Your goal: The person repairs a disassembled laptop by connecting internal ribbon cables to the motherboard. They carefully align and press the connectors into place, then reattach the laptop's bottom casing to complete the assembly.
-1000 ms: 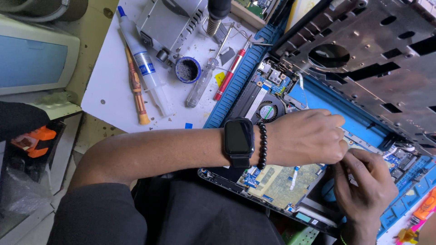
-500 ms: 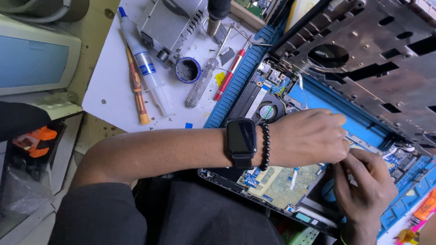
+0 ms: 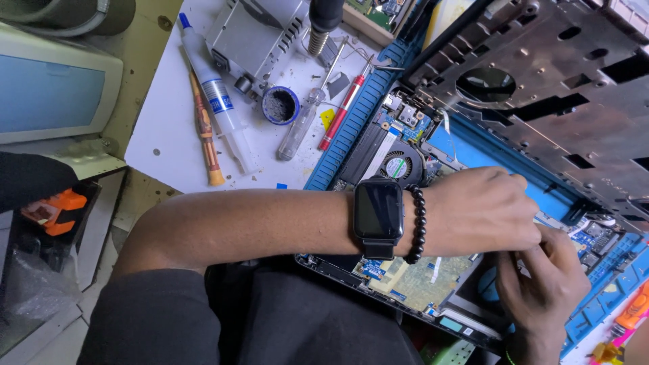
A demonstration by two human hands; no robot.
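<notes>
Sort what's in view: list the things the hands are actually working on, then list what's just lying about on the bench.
In hand:
- left hand, resting over the opened laptop base
- right hand, fingertips at the circuit board
- cooling fan, part of that base

Lying about:
- glue syringe
- orange-handled tool
- clear-handled screwdriver
- red screwdriver
- small blue tin
- detached dark cover

Your left hand (image 3: 483, 209) lies across the opened laptop (image 3: 405, 277), w/ your right hand (image 3: 544, 287) just below-right of it, fingertips touching. The fan (image 3: 399, 165) sits on the board just above your left wrist. The lifted laptop cover (image 3: 561, 88) lies upper right, behind both hands. On the worktop (image 3: 169, 135) to the left: a glue tube (image 3: 216, 94), a wooden-handled tool (image 3: 205, 135) beside it on its left, a small round tin (image 3: 279, 106) to its right, then two screwdrivers (image 3: 318, 115) next to the laptop's edge. A metal box (image 3: 253, 34) sits at the top, behind the tin.
</notes>
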